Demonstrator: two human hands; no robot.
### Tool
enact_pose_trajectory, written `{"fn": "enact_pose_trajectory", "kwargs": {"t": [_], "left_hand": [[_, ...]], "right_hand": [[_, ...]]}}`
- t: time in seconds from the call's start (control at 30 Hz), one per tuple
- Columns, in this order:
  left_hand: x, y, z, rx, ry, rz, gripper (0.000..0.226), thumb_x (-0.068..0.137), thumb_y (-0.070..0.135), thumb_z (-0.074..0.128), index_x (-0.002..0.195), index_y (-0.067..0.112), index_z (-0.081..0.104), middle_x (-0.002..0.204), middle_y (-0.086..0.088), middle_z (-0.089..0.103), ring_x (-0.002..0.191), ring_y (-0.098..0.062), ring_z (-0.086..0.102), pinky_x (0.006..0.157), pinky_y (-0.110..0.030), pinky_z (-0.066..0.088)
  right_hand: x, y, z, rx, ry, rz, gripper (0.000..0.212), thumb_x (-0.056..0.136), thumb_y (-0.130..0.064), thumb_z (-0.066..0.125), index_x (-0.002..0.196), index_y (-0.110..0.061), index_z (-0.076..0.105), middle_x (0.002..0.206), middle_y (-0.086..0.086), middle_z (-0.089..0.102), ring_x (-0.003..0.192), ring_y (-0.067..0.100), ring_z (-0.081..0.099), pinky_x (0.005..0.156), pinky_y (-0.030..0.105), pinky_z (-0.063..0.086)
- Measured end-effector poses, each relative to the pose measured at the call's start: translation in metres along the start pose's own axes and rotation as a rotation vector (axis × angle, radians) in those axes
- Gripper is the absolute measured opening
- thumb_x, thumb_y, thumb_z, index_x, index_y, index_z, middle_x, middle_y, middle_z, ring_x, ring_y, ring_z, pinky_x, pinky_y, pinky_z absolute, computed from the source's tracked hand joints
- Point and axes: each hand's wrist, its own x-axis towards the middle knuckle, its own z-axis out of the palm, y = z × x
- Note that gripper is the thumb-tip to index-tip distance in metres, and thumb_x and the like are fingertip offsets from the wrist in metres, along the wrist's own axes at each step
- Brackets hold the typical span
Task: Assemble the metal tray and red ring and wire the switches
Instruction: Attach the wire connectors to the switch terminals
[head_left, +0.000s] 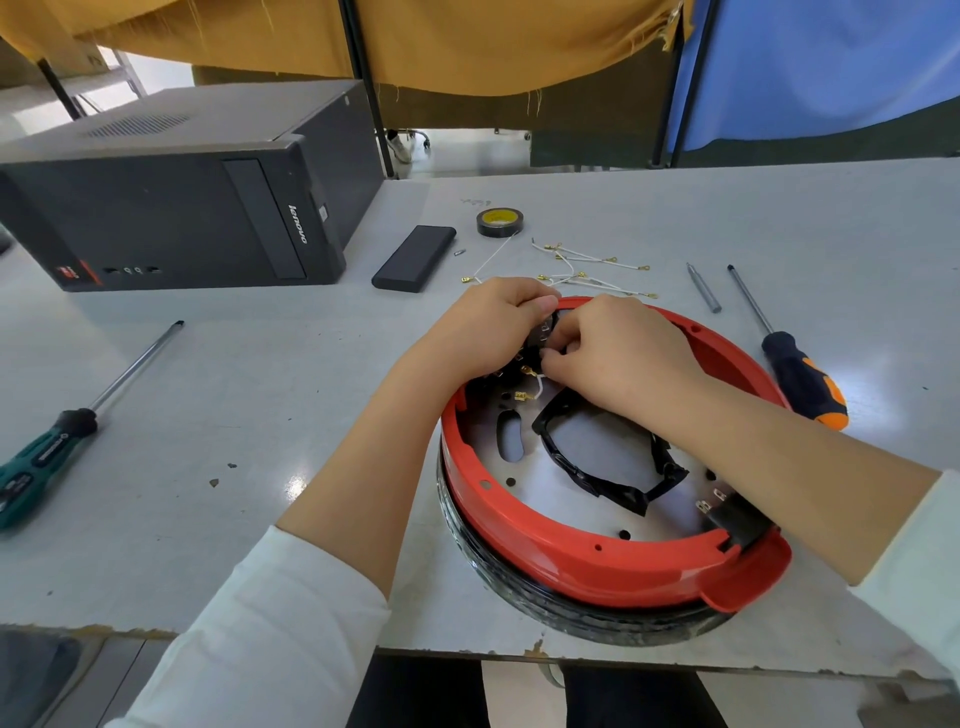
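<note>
The red ring (587, 566) sits around the metal tray (602, 441) near the table's front edge, on a black rim. A black switch (543, 332) stands at the ring's far left wall. My left hand (491, 325) grips that switch from the left. My right hand (618, 353) pinches a white wire (537, 387) with brass terminals at the switch's contacts. A second black switch (730, 514) sits at the ring's near right. A loop wrapped in black tape (597, 483) lies on the tray.
Loose white wires (582, 267) and a roll of tape (498, 222) lie behind the ring. A black bar (414, 258) and a computer tower (171, 208) stand at the left. Screwdrivers lie at the left (62, 431) and right (800, 371), beside a metal bit (704, 287).
</note>
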Motion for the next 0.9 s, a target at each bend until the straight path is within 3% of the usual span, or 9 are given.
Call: {"fn": "enact_pose_trajectory", "kwargs": {"t": [0.2,0.33,0.7,0.8,0.9], "left_hand": [[0.0005,-0.0014,0.0005,-0.013,-0.011,-0.009,0.028,0.101,0.023,0.046,0.121,0.019,0.066,0.113,-0.002,0.069,0.108,-0.019,0.061,0.099,-0.036,0.045],[0.0018,-0.0024,0.0003,-0.024,-0.011,-0.006,0.028,0.101,0.023,0.046,0.120,0.019,0.066,0.115,-0.001,0.069,0.110,-0.018,0.060,0.098,-0.032,0.045],[0.0038,-0.0044,-0.0002,-0.069,-0.009,-0.032,0.029,0.101,0.025,0.047,0.122,0.019,0.066,0.116,0.002,0.068,0.111,-0.013,0.060,0.099,-0.029,0.043],[0.0020,-0.0038,0.0012,-0.050,0.015,-0.033,0.026,0.099,0.027,0.051,0.117,0.021,0.068,0.109,0.002,0.071,0.098,-0.010,0.063,0.083,-0.021,0.047],[-0.0001,-0.0059,0.0004,-0.033,0.156,-0.061,0.020,0.091,0.037,0.063,0.103,0.024,0.071,0.094,0.007,0.072,0.076,0.000,0.060,0.061,-0.011,0.042]], "right_hand": [[0.0013,0.0012,0.0024,0.098,-0.014,-0.006,0.010,0.077,-0.022,0.062,0.072,-0.018,0.070,0.063,-0.001,0.063,0.063,0.017,0.058,0.058,0.032,0.047],[0.0020,0.0011,0.0031,0.108,-0.014,-0.004,0.009,0.078,-0.021,0.063,0.071,-0.018,0.068,0.060,-0.005,0.060,0.060,0.014,0.055,0.058,0.031,0.046],[0.0027,-0.0033,0.0056,0.062,0.033,-0.012,0.017,0.078,-0.019,0.059,0.073,-0.007,0.070,0.073,0.012,0.068,0.071,0.029,0.061,0.061,0.038,0.050],[0.0020,-0.0008,0.0044,0.037,0.026,-0.019,0.017,0.081,-0.023,0.060,0.074,-0.011,0.069,0.073,0.007,0.068,0.071,0.025,0.061,0.062,0.037,0.052],[0.0013,0.0035,0.0030,0.047,-0.010,-0.034,0.018,0.083,-0.030,0.063,0.071,-0.017,0.068,0.065,-0.003,0.063,0.064,0.014,0.058,0.056,0.028,0.045]]}}
